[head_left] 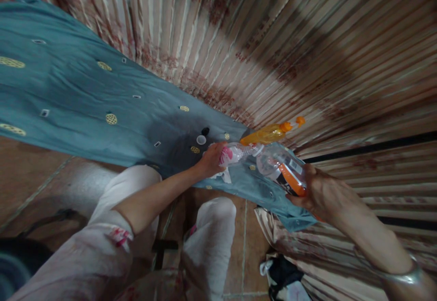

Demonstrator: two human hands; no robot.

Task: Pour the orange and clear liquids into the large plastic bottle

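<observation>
My left hand point(212, 160) is wrapped round a small clear plastic bottle point(237, 153) with a pink label. My right hand point(316, 191) grips a larger clear plastic bottle point(278, 164) with an orange and black label, tilted toward the small one. The two bottle necks meet mouth to mouth; whether liquid passes between them I cannot tell. Just behind them is a yellow bottle point(264, 135) with an orange top. Left of my left hand lie a white cap point(201, 140) and a small black object point(205, 130). Something white like tissue point(225, 176) shows below my left hand.
A long surface under a blue-green cloth point(78, 91) with pineapple prints runs across in front of my knees. Pleated patterned curtains point(205, 32) hang behind it and to the right. Dark and white fabric point(283, 273) lies on the tiled floor point(235, 246).
</observation>
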